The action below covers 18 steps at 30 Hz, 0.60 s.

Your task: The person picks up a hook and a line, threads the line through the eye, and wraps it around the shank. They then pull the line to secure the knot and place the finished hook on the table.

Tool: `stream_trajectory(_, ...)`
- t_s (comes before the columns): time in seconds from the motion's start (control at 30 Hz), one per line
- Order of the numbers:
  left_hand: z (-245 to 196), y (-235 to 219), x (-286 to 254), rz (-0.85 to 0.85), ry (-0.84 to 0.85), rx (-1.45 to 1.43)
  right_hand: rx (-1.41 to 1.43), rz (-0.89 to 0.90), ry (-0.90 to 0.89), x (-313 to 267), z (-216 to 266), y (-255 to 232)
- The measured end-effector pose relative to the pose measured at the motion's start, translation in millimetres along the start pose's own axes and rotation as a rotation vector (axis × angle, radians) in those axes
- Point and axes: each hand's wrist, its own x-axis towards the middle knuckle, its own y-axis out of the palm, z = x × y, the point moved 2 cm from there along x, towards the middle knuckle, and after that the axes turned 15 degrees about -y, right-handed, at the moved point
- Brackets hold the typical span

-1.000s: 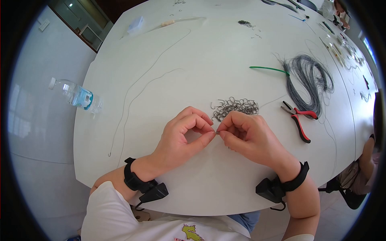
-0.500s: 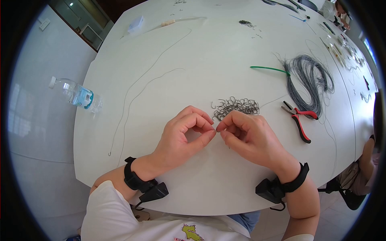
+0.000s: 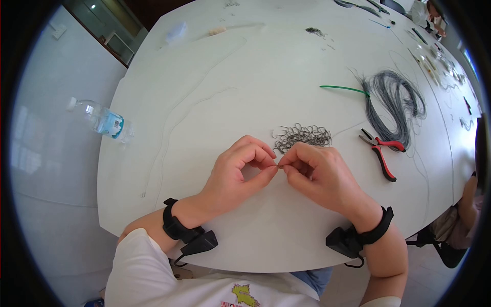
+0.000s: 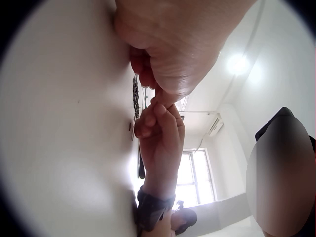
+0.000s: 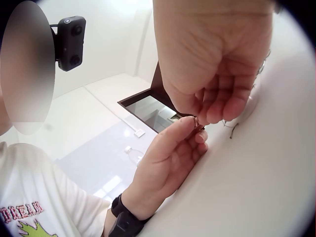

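Both hands meet fingertip to fingertip just in front of a pile of dark metal hooks (image 3: 296,136). Between thumb and index finger, the left hand (image 3: 238,171) pinches a tiny dark metal piece (image 5: 196,120), which looks like a hook. The right hand (image 3: 327,179) pinches at the same piece from the other side, its remaining fingers curled in. Most of the piece is hidden by fingertips. In the right wrist view, another small hook (image 5: 233,131) shows below the right hand's fingers; whether it touches them I cannot tell.
Red-handled pliers (image 3: 381,153) and a grey strand bundle (image 3: 396,107) with a green tie (image 3: 342,88) lie at the right. A plastic bottle (image 3: 110,123) is at the left. Thin lines (image 3: 166,128) cross the table's left half. Another person (image 3: 427,18) sits at the far right.
Both hands have shifted very slightly right in the head view, the left more than the right, and the scene's left side has shifted likewise. The pinching grips look much the same.
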Motion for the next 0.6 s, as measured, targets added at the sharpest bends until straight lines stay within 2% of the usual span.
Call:
stream_trajectory(0.1,-4.3,2.0,2.1,-0.017,0.001,0.021,-0.014,-0.08,-0.008,-1.3,-0.9,-0.7)
stream_trajectory(0.17,-10.0,2.7,5.6,-0.024,0.017,0.051,-0.087,-0.102,-0.099,-0.8,-0.5,-2.3)
stream_trajectory(0.3,-30.3,1.7,14.3,-0.101,0.101,0.185,-0.15,-0.186,-0.123,-1.2,1.9,-7.6)
stream_trajectory(0.33,-36.4,2.0,17.2,-0.119,0.141,0.217,-0.156,-0.221,-0.18,-1.6,1.6,-9.3)
stream_trajectory(0.37,-41.6,1.7,20.9,-0.108,0.163,0.219,-0.165,-0.255,-0.239,-2.1,1.6,-11.9)
stream_trajectory(0.6,-74.1,3.6,52.4,-0.035,0.204,0.231,-0.323,-0.451,-0.337,-0.8,0.7,-38.1)
